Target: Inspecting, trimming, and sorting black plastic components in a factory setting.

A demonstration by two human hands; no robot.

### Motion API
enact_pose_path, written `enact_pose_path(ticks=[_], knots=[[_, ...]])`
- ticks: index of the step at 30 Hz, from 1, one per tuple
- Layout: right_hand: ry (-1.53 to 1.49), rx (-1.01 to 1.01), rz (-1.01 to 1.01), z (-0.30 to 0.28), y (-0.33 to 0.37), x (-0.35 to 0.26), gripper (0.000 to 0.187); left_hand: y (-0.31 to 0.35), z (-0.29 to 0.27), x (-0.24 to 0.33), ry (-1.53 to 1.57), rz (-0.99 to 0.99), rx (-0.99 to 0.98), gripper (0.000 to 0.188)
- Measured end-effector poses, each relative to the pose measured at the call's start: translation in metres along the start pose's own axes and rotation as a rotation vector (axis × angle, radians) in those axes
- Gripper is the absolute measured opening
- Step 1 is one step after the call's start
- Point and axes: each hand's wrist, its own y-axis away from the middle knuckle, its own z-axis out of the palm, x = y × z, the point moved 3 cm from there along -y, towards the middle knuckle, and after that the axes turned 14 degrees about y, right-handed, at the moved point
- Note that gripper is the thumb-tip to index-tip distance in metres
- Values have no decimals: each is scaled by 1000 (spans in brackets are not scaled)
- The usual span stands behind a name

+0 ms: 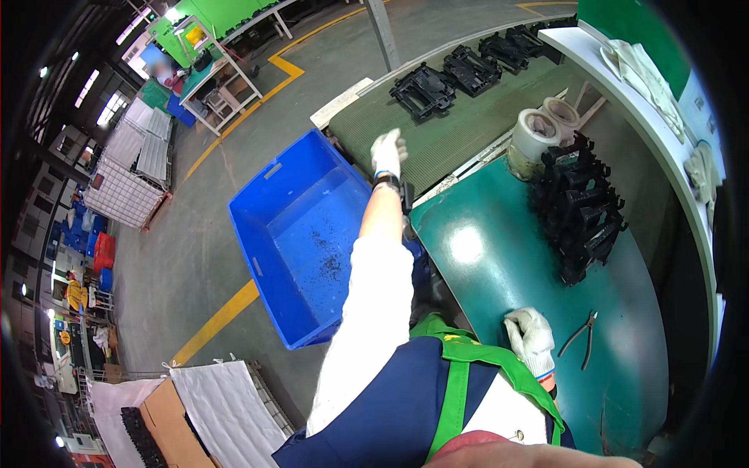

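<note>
My left hand [388, 153], in a white glove, is stretched forward over the near edge of the conveyor belt [367, 132]. Its fingers look partly spread, with nothing visible in them. A black molded part [423, 91] lies on the belt ahead of that hand, not touched by it. My right hand [530, 337], also gloved, rests at the near side of the green tabletop [484, 273]. Its fingers are curled, and whatever they may hold is hidden. Beside it lies a pair of cutting pliers [579, 340], apart from the glove.
A large blue bin [296, 234] with dark specks on its floor stands left of the table. Black molded parts [577, 207] are piled at the table's far right, near clear tape rolls [535, 134]. A white shelf [663, 101] with gloves curves along the right. More black parts [472, 70] line the belt.
</note>
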Motion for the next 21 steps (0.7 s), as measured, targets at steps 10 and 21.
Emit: enact_pose_path(ticks=[10, 21], knots=[[44, 16, -25, -27, -7, -24, 6, 162, 108, 78, 70, 5, -790, 30], [-33, -98, 87, -21, -11, -2, 11, 33, 150, 35, -357, 202, -589, 40]])
